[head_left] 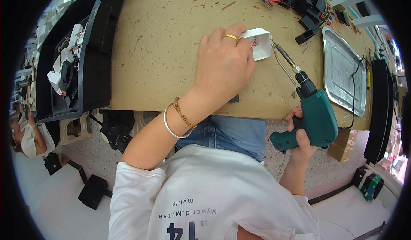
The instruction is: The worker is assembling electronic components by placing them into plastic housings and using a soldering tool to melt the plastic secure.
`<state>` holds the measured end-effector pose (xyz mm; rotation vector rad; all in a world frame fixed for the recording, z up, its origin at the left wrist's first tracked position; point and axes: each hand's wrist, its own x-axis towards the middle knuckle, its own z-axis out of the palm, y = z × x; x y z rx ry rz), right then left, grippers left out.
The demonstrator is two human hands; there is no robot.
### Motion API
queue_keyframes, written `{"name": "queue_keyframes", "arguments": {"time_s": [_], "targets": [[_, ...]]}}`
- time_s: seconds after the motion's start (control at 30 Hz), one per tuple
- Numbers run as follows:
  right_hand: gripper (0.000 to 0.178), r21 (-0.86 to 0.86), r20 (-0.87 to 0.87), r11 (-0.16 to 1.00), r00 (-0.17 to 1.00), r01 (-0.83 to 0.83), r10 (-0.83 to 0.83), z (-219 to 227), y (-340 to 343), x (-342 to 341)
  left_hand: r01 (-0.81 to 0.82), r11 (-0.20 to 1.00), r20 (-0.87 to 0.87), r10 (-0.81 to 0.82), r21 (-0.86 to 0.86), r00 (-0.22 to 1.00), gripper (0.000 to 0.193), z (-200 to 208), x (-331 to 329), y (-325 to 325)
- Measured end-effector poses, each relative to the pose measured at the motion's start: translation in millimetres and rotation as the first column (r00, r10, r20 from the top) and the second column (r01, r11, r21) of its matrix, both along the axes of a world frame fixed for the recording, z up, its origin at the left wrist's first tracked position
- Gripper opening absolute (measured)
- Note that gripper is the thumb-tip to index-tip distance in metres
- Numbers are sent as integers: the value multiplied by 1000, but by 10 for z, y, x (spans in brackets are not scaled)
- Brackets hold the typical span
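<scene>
Over the middle of the table, my left hand [224,60] is closed on a small white plastic housing [262,52], whose open side shows a bit of red wire inside. My fingers cover its left part. My right hand [303,142] wraps round the handle of a green pistol-shaped soldering gun [320,115]. Its metal tip and a thin curved feed tube point up and left to the right edge of the housing; whether they touch it I cannot tell. Below my left wrist, a small dark piece [234,99] shows partly at the table's edge.
A black bin [96,64] with white and black parts [64,66] stands at the left. Black cases with red wires and circuit boards [306,6] are heaped at the far right. A metal tray [332,75] lies on the right, crossed by a black cord [353,94]. Another person [37,133] sits far left.
</scene>
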<state>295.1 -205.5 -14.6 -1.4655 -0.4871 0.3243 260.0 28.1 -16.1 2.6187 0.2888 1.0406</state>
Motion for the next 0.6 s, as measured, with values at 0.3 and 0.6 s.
{"name": "queue_keyframes", "arguments": {"time_s": [0.3, 0.6], "targets": [[49, 43, -68, 999, 998, -9, 12, -45, -8, -11, 4, 977, -116, -29, -215, 993, 13, 135, -125, 88], [50, 111, -56, 994, 998, -10, 16, -76, -87, 11, -121, 782, 134, 254, -612, 958, 20, 1131, -773, 1006]]}}
